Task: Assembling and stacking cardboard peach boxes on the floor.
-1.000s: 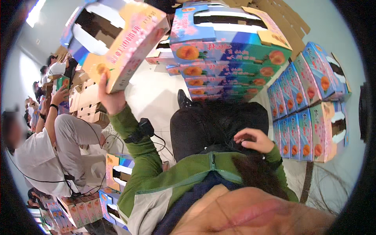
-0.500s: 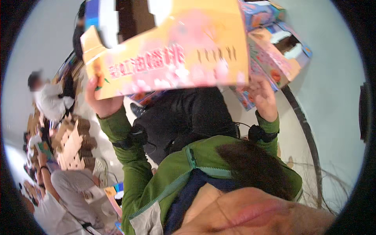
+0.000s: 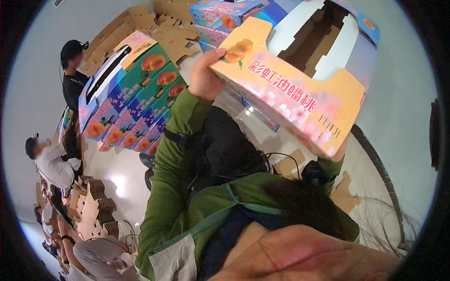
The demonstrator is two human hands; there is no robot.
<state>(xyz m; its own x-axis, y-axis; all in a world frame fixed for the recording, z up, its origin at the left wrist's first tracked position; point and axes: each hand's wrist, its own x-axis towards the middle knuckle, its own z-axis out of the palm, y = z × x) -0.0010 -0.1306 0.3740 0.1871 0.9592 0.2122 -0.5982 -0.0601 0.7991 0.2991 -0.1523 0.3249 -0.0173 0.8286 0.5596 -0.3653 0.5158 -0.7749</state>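
Between my two hands is a printed cardboard fruit box (image 3: 286, 91), tilted, with a yellow and pink end panel, a peach picture and a long opening in its top. My left hand (image 3: 206, 77) grips its left corner, thumb on the printed panel. At the lower right corner, my right hand (image 3: 340, 152) holds the box from beneath; most of its fingers are hidden behind the cardboard. Through the top opening, the brown inside shows.
A tall stack of green and purple fruit boxes (image 3: 136, 98) stands to the left. More blue and pink boxes (image 3: 225, 18) are piled behind the held one. Flat brown cardboard (image 3: 164, 28) lies at the back, with further cardboard stacks (image 3: 91, 210) left. Several people (image 3: 58, 161) work there.
The box has moved to the right and turned, its right corner dropping toward me. My view has shifted, bringing the tall stack on the left into sight.
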